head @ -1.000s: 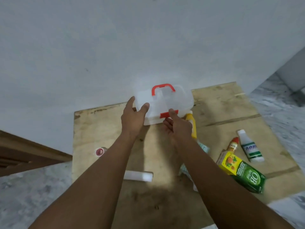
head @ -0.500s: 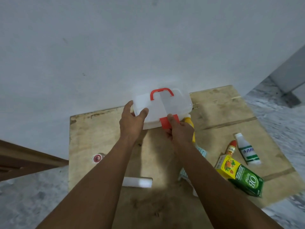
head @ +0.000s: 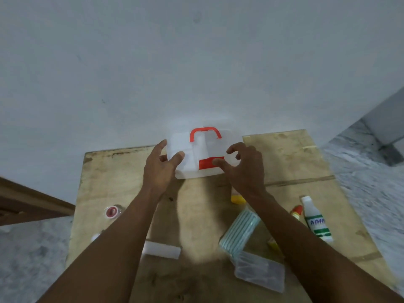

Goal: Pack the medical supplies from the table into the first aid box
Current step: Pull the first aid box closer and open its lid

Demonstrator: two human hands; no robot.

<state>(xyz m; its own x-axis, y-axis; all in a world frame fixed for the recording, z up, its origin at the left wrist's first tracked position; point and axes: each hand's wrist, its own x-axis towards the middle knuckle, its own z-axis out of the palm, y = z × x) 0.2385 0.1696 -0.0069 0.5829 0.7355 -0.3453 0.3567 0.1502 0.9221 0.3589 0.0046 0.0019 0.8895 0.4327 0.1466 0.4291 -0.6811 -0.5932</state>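
- Plywood table (head: 290, 158) set against a plain white wall; first aid box (head: 196, 154) stands at its far edge, lid closed.
- Left hand (head: 160, 171) clamps the box's left end, I judge to steady it.
- Right hand (head: 244, 169): fingers spread, thumb on the red latch (head: 207, 164), apparently to release it.
- Supplies unpacked: face masks (head: 239, 234) and white bottle (head: 316, 219) toward the right edge, tape roll (head: 111, 211) near the left.

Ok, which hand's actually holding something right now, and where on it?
The left hand grips the first aid box at its left end, thumb on the lid. The right hand is open, only its thumb touching the red latch.
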